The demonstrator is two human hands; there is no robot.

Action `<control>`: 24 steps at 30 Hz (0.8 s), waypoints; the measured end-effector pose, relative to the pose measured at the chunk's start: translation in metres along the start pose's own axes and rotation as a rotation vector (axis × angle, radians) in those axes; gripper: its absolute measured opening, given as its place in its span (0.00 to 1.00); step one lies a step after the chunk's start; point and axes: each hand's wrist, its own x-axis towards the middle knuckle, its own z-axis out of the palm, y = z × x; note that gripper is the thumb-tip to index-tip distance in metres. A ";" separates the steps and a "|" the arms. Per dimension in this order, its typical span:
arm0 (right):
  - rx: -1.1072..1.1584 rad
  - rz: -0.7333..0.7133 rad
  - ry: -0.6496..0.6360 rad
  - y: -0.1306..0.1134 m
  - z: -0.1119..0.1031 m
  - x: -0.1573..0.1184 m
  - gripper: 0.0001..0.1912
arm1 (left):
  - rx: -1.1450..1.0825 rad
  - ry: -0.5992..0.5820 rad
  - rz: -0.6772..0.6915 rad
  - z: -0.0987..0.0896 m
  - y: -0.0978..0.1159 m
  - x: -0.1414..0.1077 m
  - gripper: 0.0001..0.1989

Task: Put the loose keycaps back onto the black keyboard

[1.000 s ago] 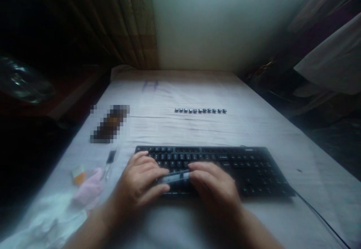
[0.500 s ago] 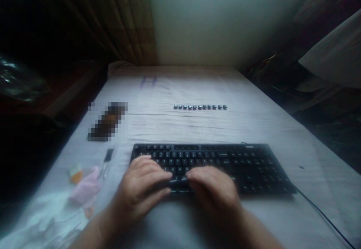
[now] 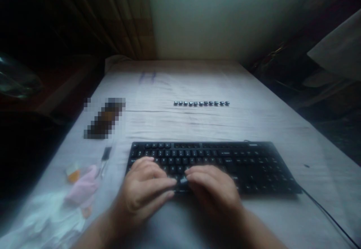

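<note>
While hands (image 3: 145, 189) (image 3: 216, 185) partly cover keyboard (image 3: 242, 164), keycaps (image 3: 196, 104) lie beyond.

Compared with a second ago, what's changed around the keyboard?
The left hand and right hand have drawn closer together, and the glossy strip between them has shifted toward the keyboard's near edge. Less of it shows; I can't tell if either hand let go. The row of small pieces stayed put.
</note>
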 end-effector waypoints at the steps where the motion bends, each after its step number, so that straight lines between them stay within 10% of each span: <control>1: -0.002 -0.003 -0.013 0.000 0.000 0.000 0.07 | -0.005 0.003 -0.007 0.001 0.000 0.000 0.11; 24: 0.018 -0.015 -0.010 0.002 0.003 -0.005 0.09 | -0.101 -0.044 -0.086 -0.003 0.007 0.005 0.12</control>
